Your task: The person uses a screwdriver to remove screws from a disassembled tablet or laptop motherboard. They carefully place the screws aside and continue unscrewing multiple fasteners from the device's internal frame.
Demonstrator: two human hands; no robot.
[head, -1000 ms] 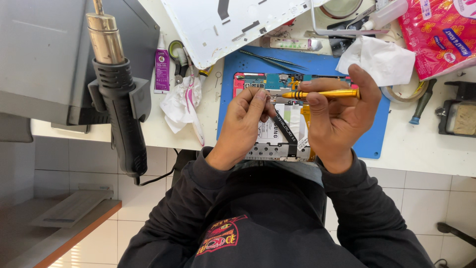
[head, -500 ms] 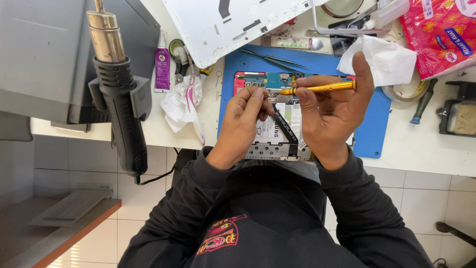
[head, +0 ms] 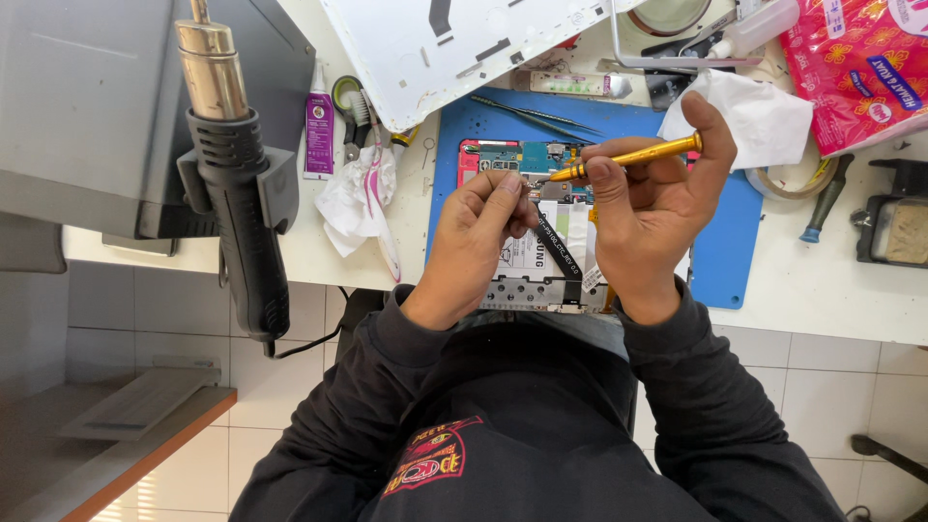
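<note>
just now the right hand [head: 657, 208] grips a yellow screwdriver [head: 633, 157] lying crosswise, tip leftward beside the left hand [head: 483, 217], seemingly pinching something on the opened tablet [head: 541, 266].

Around the opened tablet [head: 541, 261] on the blue mat [head: 725, 261], room is tight. Both hands cover its middle: the left hand [head: 478, 237] and the right hand [head: 648, 208], which holds a yellow screwdriver [head: 633, 155]. Beyond the tablet, a white back cover [head: 454, 48] and tweezers [head: 532, 111] block the way. Left of it lie crumpled tissue [head: 353, 198] and a hot-air gun [head: 237, 193]. Right of it, bare blue mat and white tabletop [head: 812, 290] leave open passage.
</note>
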